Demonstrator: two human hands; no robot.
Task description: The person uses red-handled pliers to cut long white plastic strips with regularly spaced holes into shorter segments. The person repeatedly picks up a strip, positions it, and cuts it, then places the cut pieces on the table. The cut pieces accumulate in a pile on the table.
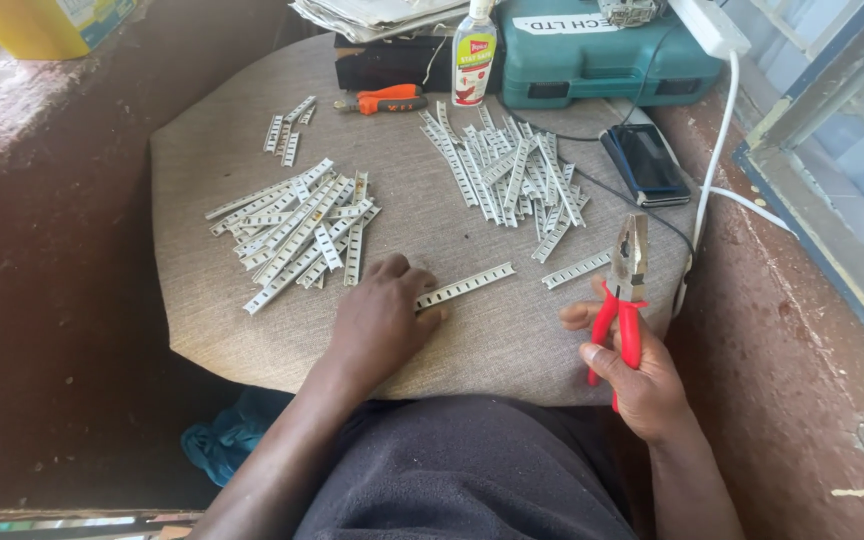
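Note:
My left hand [380, 322] rests on the grey cushion [202, 330], its fingers pressing the near end of a single perforated metal strip [472, 284]. My right hand [642, 385] grips the red handles of a pair of pliers [629, 262], jaws pointing up and away, just right of that strip. Another short strip [577, 269] lies close to the pliers' jaws. A pile of similar strips [297, 230] sits left of my left hand. A second pile [510, 172] lies farther back, right of centre.
A few short strips [287, 128] lie at the back left. An orange-handled tool [384, 101], a small bottle [473, 55], a teal tool case [602, 55], papers [377, 15] and a dark phone [646, 163] with cables line the back. A white cable [717, 160] runs along the right.

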